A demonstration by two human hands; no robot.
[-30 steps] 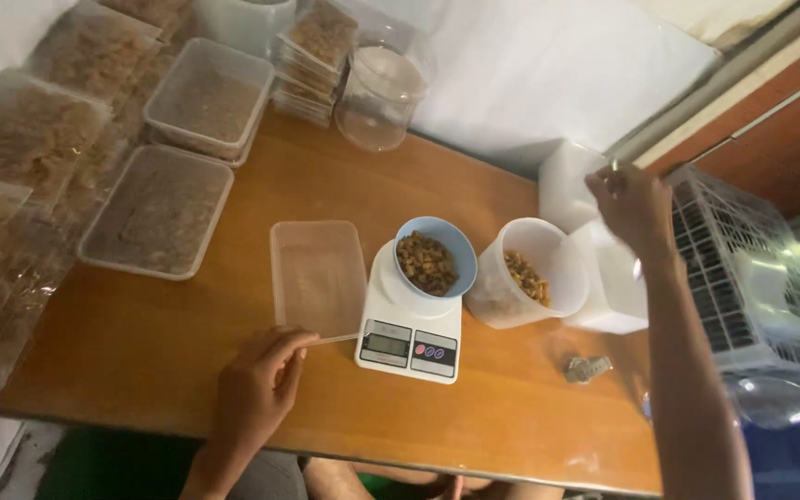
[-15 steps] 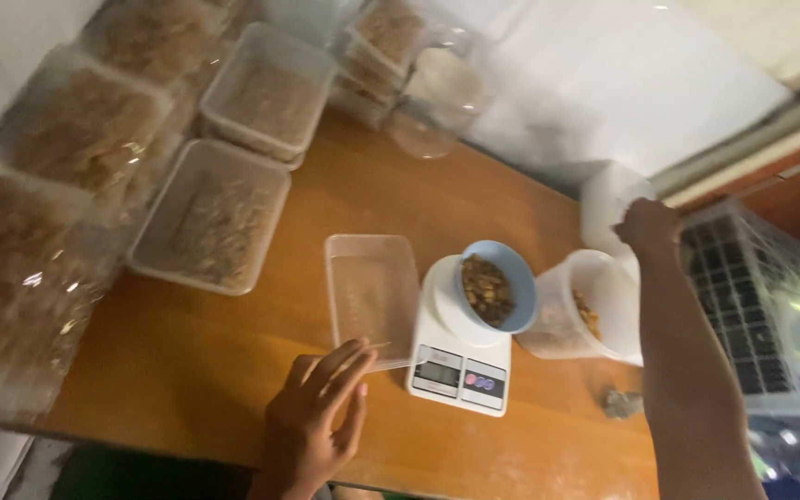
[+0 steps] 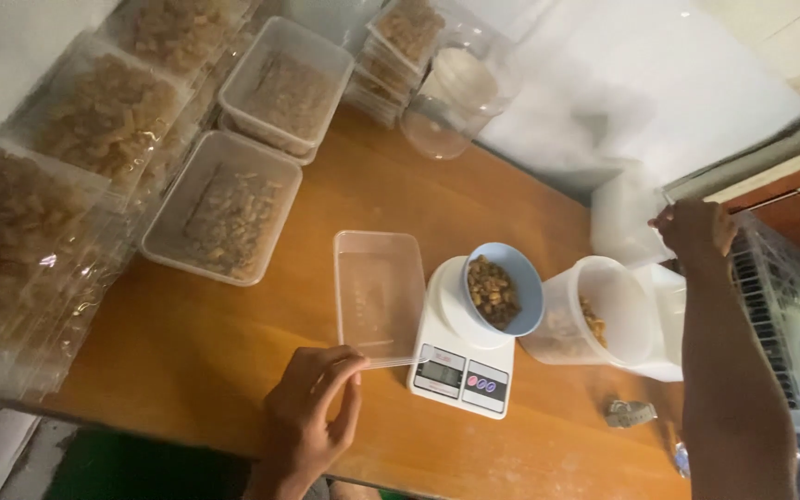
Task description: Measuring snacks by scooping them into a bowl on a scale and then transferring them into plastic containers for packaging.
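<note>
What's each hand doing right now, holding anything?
Left hand: pinching the near edge of the empty clear container.
Right hand: closed on a white container at the table's far side.

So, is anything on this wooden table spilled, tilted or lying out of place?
Nothing is spilled. Two things stand out: the blue bowl of brown pieces sits tilted on the white kitchen scale, off its centre toward the right, and a small crumpled grey object lies loose on the wooden table near the front edge.

A white kitchen scale (image 3: 463, 356) is sitting just right of the left hand (image 3: 312, 417), carrying a blue bowl (image 3: 530, 296) of brown snacks. Filled clear trays (image 3: 224, 208) are lying well beyond that hand.
</note>
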